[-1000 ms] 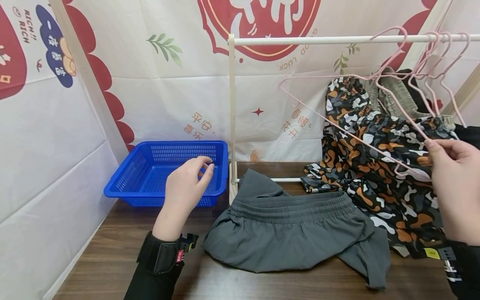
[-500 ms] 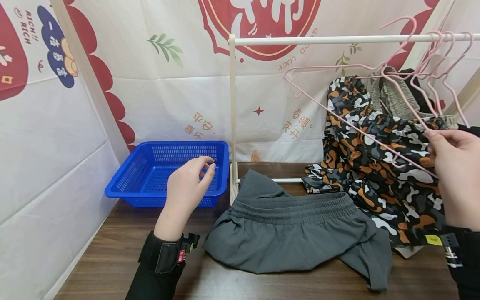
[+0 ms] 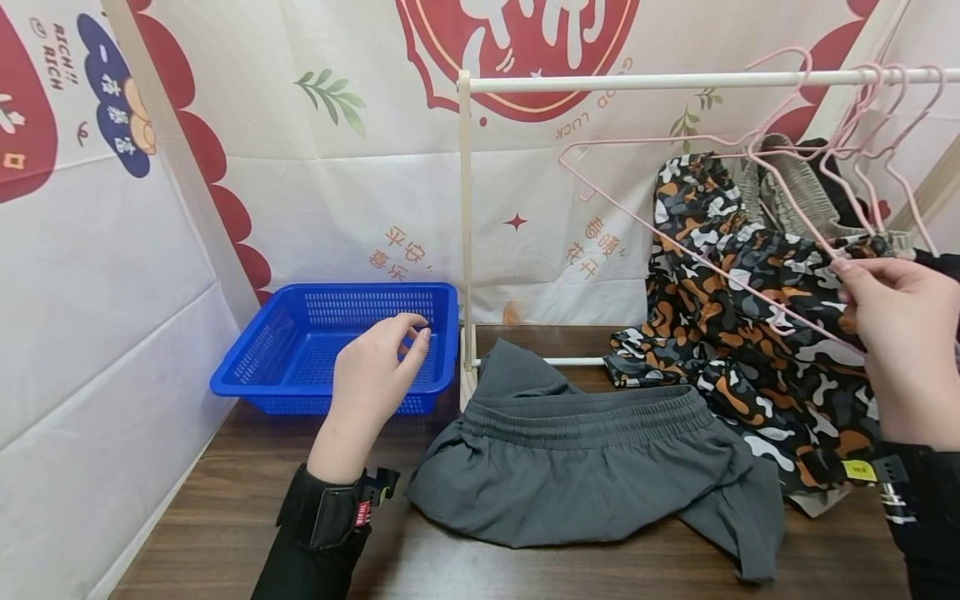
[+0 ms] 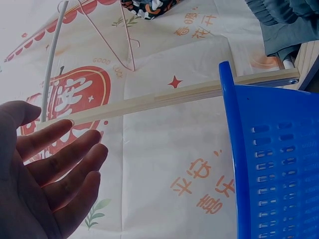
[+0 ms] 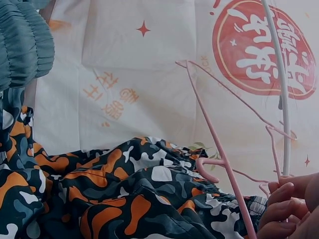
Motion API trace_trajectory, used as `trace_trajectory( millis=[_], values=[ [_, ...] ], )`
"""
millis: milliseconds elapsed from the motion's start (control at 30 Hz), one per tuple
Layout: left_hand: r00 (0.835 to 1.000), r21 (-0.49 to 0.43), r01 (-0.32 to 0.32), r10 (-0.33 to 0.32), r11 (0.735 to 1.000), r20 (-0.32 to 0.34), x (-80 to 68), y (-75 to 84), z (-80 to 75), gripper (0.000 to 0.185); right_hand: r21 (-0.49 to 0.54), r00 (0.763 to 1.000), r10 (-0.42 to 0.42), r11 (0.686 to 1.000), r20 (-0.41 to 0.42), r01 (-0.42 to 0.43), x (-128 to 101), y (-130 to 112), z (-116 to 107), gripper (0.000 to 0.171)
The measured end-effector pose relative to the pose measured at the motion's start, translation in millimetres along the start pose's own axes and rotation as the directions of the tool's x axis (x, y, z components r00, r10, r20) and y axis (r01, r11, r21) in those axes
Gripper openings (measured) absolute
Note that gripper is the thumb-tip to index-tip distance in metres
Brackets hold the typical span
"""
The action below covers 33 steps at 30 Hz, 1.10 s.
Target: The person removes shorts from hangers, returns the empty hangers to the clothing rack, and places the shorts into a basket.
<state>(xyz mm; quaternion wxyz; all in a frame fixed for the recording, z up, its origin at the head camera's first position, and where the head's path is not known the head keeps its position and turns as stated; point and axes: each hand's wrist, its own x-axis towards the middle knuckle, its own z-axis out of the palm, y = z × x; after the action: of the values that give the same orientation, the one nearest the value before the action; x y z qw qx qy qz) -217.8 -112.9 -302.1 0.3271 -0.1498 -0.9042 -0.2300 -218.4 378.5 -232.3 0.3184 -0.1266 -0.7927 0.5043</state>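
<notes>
The right hand [image 3: 903, 350] had its grip pinched together on the lower bar of a pink wire hanger [image 3: 705, 208], whose hook sat at the white rail [image 3: 675, 80] of the clothes rack, above the camouflage shorts [image 3: 757, 333]. The left hand [image 3: 371, 387] hovered with fingers relaxed and apart, holding nothing, just before the blue basket [image 3: 300, 333]. Grey shorts [image 3: 585, 467] lay on the table [image 3: 225, 517] between the hands.

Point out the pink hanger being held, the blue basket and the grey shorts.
pink hanger [image 3: 675, 237]: head view, on its long lower wire.
blue basket [image 3: 247, 383]: head view, on its front rim.
grey shorts [image 3: 585, 417]: head view, on the elastic waistband.
</notes>
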Motion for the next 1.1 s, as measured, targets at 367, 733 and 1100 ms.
trace_trajectory(
  millis=[367, 733, 1100],
  values=[
    [1.000, 0.003, -0.002, 0.002, 1.000, 0.005, -1.0, 0.7, 1.7, 0.026, -0.011, 0.998, -0.007, 1.000, 0.063, 0.008, 7.8, 5.5, 1.0, 0.016],
    [1.000, 0.007, 0.007, -0.007, 1.000, 0.018, -0.9, 1.3, 1.3, 0.026, -0.080, 0.998, 0.003, 0.997, 0.061, 0.002, 5.1, -1.9, 10.5, 0.012],
    [0.999, 0.014, 0.017, -0.018, 1.000, 0.029, -2.2, 2.5, 2.9, 0.025, -0.139, 0.998, 0.038, 0.990, 0.046, -0.031, -2.1, 5.5, 14.8, 0.017]
  ],
)
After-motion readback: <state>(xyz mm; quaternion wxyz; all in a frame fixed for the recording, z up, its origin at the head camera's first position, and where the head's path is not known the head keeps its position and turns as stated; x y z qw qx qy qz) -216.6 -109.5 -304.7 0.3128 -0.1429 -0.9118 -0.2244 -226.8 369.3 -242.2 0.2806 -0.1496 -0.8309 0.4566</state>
